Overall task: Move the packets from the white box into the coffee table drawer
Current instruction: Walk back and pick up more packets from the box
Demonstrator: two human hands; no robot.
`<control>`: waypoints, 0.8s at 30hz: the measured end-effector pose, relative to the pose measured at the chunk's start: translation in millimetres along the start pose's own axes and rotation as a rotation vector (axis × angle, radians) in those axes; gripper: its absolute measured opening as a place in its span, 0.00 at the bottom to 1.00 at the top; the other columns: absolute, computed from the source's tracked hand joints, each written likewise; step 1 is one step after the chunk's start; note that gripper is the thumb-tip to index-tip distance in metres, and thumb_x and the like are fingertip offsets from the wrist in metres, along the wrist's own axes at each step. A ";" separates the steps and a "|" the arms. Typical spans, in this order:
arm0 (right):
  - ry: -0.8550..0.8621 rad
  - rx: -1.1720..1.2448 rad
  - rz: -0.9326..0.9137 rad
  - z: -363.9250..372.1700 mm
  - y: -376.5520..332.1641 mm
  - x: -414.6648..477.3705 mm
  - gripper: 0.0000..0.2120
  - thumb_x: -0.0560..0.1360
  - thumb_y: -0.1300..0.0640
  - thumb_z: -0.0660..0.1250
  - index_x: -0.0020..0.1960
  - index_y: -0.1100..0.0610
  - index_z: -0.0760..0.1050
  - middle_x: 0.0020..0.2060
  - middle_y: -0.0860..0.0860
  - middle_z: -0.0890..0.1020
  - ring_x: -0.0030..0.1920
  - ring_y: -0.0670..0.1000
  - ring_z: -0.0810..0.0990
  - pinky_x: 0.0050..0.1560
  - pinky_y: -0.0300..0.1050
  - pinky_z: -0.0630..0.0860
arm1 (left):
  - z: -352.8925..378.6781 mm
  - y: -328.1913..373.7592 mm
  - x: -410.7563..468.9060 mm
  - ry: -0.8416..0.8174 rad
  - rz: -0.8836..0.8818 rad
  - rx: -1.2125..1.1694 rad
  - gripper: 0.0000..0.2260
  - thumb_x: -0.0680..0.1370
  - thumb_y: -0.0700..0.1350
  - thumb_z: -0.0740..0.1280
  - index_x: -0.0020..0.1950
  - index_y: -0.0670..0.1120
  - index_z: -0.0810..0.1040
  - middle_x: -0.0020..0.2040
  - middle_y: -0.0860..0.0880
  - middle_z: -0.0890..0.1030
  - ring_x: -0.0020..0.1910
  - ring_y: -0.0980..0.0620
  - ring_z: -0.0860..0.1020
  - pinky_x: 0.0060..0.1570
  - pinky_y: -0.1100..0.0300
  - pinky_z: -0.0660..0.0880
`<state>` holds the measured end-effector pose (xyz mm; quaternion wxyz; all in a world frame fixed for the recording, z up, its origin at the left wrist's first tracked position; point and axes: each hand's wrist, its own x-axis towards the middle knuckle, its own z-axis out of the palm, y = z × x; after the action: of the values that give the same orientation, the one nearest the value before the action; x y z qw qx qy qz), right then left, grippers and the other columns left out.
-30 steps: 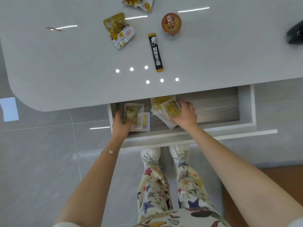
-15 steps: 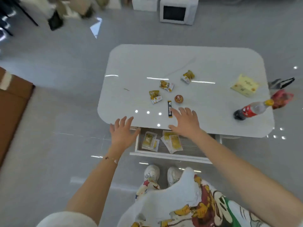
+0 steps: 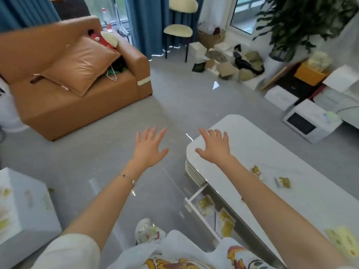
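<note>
- Your white, glossy coffee table point(image 3: 281, 152) runs rightward from your fingers. A brown sofa point(image 3: 77, 105) stands beyond them across the grey floor point(image 3: 174, 105).
- Half a second ago both hands hovered by the drawer. Now the view has swung left: your left hand point(image 3: 150, 148) is over bare floor and your right hand point(image 3: 214, 147) over the table's rounded corner, fingers spread wide, holding nothing.
- The drawer point(image 3: 195, 194) stands open below your right wrist, packets point(image 3: 205, 205) inside.
- The white box point(image 3: 38, 220) sits well left of your left forearm, with open floor between it and the table edge.
</note>
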<state>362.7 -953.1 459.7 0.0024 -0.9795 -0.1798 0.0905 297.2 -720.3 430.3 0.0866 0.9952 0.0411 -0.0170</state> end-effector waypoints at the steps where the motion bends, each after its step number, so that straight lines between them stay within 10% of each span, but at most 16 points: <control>1: 0.008 -0.005 -0.042 -4.9 -22.0 11.4 0.36 0.75 0.40 0.62 0.77 0.47 0.50 0.71 0.54 0.66 0.74 0.59 0.58 0.72 0.60 0.50 | -8.2 -19.4 -3.6 0.026 -0.020 0.001 0.32 0.78 0.63 0.57 0.78 0.57 0.48 0.79 0.47 0.52 0.77 0.42 0.50 0.74 0.41 0.44; 24: 0.043 -0.052 -0.768 -35.5 -502.4 222.7 0.39 0.74 0.38 0.63 0.78 0.47 0.50 0.70 0.52 0.67 0.73 0.57 0.60 0.73 0.55 0.55 | -111.5 -431.7 -81.8 0.134 -0.792 0.024 0.31 0.79 0.64 0.53 0.78 0.57 0.46 0.79 0.50 0.49 0.78 0.44 0.45 0.74 0.42 0.40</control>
<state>397.0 -403.6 474.1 0.0153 -0.8423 -0.5356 0.0577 182.1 -283.6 469.6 0.0590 0.9023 0.4267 0.0151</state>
